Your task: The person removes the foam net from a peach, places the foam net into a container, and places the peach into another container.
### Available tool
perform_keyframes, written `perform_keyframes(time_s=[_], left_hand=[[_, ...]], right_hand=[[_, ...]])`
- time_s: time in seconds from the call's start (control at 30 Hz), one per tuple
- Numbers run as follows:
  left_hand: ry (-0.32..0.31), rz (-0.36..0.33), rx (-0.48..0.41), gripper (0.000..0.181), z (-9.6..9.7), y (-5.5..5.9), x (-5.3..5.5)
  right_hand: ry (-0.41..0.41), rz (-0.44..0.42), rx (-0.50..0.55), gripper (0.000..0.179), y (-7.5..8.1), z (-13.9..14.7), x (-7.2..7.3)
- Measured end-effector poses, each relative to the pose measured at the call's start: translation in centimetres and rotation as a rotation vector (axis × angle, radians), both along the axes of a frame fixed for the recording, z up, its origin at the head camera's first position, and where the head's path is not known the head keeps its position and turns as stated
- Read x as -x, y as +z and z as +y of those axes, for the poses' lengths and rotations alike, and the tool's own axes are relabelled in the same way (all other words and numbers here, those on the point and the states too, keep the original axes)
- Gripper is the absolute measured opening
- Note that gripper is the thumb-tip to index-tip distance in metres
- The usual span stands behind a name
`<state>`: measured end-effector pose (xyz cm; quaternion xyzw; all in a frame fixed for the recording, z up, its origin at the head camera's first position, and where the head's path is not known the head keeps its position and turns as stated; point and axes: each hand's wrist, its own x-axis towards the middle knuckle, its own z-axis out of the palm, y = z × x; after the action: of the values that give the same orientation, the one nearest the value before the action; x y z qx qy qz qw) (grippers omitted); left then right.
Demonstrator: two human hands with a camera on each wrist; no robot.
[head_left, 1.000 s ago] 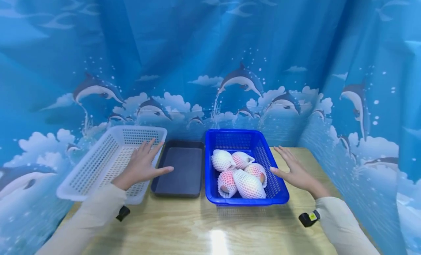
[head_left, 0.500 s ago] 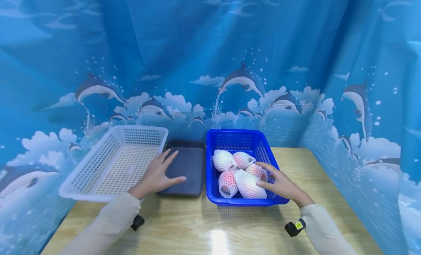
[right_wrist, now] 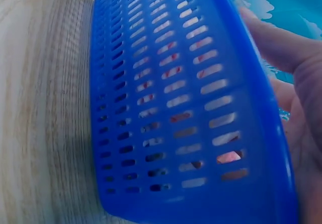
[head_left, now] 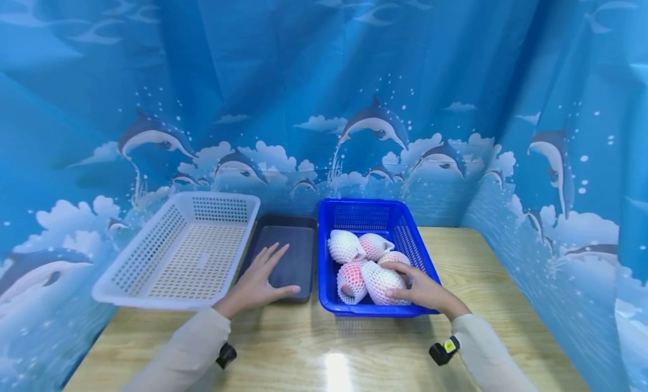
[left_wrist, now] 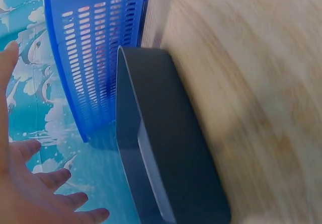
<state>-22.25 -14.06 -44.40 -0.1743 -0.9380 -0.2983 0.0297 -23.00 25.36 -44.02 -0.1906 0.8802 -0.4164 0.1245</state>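
Note:
My right hand (head_left: pixel 424 289) reaches over the right rim of the blue basket (head_left: pixel 372 309). Its thumb and fingers straddle the right end of the front foam-netted fruit (head_left: pixel 376 282), which lies among several others in white and pink foam nets. In the right wrist view the basket's slotted side wall (right_wrist: pixel 166 98) hides most of the fruit, with the thumb behind the rim. My left hand (head_left: pixel 257 286) hovers with spread fingers over the dark grey tray (head_left: pixel 296 246), holding nothing. The left wrist view shows its fingers apart, left of the tray's wall (left_wrist: pixel 166 128).
A white perforated basket (head_left: pixel 197 262) stands left of the tray, with nothing in it. All three containers sit on a wooden table (head_left: pixel 283 352). A blue curtain with dolphins (head_left: pixel 324 99) hangs behind the table and along its sides.
My right hand has come leftward from beside the blue basket to the front fruit. My left hand has moved right, from over the white basket to over the tray. The fruit has stayed put.

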Motion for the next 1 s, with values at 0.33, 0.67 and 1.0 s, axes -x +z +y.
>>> perform_keyframes(time_s=[0.33, 0.67, 1.0], left_hand=[[-0.069, -0.077, -0.108, 0.097, 1.7, -1.5, -0.4], [-0.118, -0.082, -0.155, 0.095, 2.9, -2.1, -0.6], [-0.072, -0.112, -0.187, 0.096, 2.4, -1.8, -0.9]], right_hand=[[0.082, -0.060, -0.022, 0.071, 0.0, 0.0, 0.4], [0.081, 0.019, -0.028, 0.067, -0.2, -0.2, 0.3], [0.060, 0.049, -0.039, 0.065, 0.2, -0.1, 0.2]])
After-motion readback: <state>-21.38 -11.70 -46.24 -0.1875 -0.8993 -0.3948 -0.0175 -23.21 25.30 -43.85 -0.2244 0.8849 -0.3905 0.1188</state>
